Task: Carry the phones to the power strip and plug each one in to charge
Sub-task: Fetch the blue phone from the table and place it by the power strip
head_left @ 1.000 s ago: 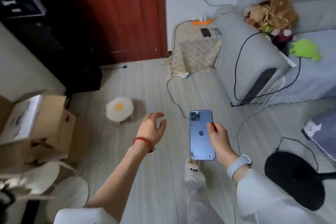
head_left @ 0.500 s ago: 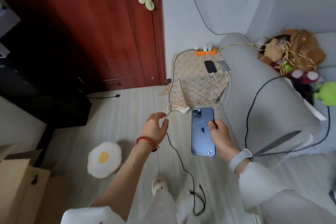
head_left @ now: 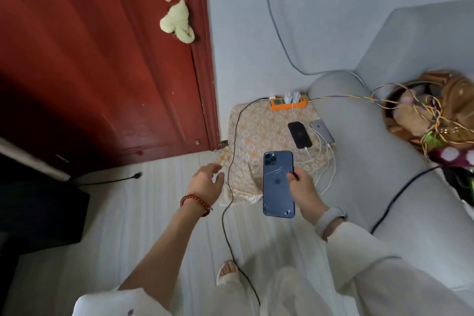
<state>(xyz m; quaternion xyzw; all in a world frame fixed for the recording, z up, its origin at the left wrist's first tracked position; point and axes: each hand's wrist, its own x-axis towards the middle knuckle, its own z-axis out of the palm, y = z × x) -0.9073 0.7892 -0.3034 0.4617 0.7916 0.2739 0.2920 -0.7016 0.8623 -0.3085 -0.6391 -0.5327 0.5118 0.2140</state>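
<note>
Left hand (head_left: 205,182): fingers spread, empty, beside the black cord (head_left: 232,187). Right hand (head_left: 302,187): grips the blue phone (head_left: 278,185) by its edges, above the patterned cloth (head_left: 259,133), short of the power strip (head_left: 288,102). Hazard: feet may snag the cord and jolt the phone loose.

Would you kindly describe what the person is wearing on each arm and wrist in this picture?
The left hand has a red beaded bracelet at the wrist; that forearm is bare, with a white sleeve pushed up near the elbow, bearing a small dark mark. The right hand has a pale grey band at the wrist, probably a watch, and a loose cream sleeve reaching down to it.
</note>
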